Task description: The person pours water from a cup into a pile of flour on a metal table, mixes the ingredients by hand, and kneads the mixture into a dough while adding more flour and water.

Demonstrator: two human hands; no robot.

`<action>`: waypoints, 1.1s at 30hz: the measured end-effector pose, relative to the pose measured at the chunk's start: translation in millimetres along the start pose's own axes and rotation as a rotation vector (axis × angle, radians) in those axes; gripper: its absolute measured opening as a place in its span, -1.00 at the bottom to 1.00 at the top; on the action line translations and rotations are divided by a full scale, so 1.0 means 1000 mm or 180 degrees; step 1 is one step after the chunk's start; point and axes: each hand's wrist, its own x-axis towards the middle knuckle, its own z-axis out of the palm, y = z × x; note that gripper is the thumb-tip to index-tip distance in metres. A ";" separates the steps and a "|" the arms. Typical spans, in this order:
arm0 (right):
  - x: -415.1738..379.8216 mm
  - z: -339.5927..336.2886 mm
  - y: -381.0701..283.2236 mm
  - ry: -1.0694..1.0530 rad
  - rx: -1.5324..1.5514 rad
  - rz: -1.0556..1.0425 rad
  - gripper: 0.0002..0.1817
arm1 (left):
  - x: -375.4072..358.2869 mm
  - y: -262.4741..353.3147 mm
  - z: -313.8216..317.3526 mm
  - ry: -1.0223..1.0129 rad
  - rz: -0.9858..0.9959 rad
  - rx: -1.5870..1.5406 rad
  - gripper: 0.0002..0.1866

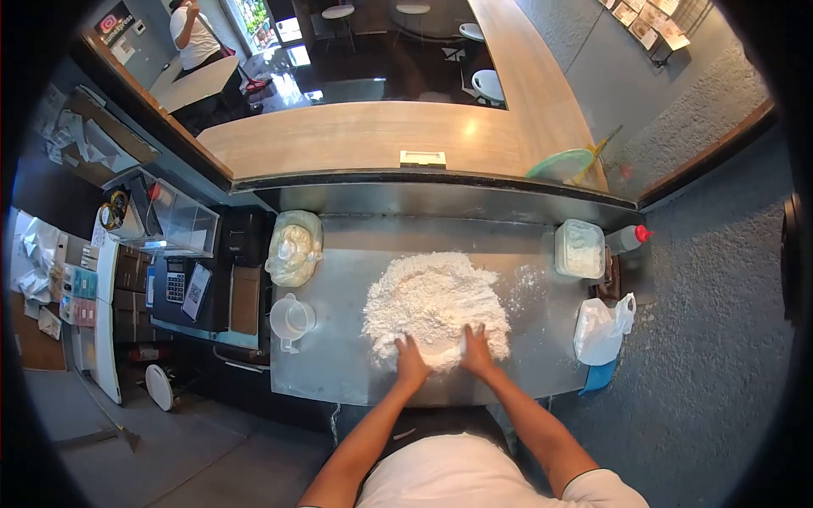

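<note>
A wide heap of white flour [436, 296] lies on the grey metal worktop [339, 372], with a shallow hollow near its front. My left hand [412, 362] touches the heap's front left edge, its fingers apart and partly sunk in the flour. At the front right edge, my right hand [476, 349] also has spread fingers pushed into the flour. Neither hand holds an object that I can see. The fingertips are partly hidden by flour.
Left of the heap are a clear measuring jug [292, 318] and a bag with pale contents [295, 248]. On the right stand a tub of white powder [581, 250], a red-capped bottle [627, 239] and a white plastic bag [600, 328]. A person [199, 38] stands beyond the counter.
</note>
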 end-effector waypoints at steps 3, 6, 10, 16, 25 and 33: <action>0.021 0.012 -0.020 0.0007 0.0637 -0.0147 -0.05 | 0.020 0.021 0.006 0.0149 0.0467 -0.0347 -0.11; 0.040 -0.040 -0.027 -0.0213 0.1152 -0.0373 -0.15 | 0.038 0.016 -0.025 0.0543 0.1200 0.0193 -0.15; 0.074 -0.085 0.012 0.0133 0.0781 -0.0241 -0.12 | 0.066 0.025 -0.101 0.0522 0.0104 0.0448 0.06; 0.131 -0.076 0.024 -0.0276 0.0627 -0.0149 0.11 | 0.135 0.014 -0.121 0.0047 0.0021 0.0523 0.17; 0.196 -0.060 -0.040 -0.0900 -0.0019 -0.1051 0.23 | 0.191 0.061 -0.083 -0.0629 0.1200 0.0934 -0.16; 0.059 -0.079 0.008 -0.0013 0.0876 -0.0981 -0.02 | 0.171 0.001 -0.161 -0.0428 0.1924 0.1668 -0.11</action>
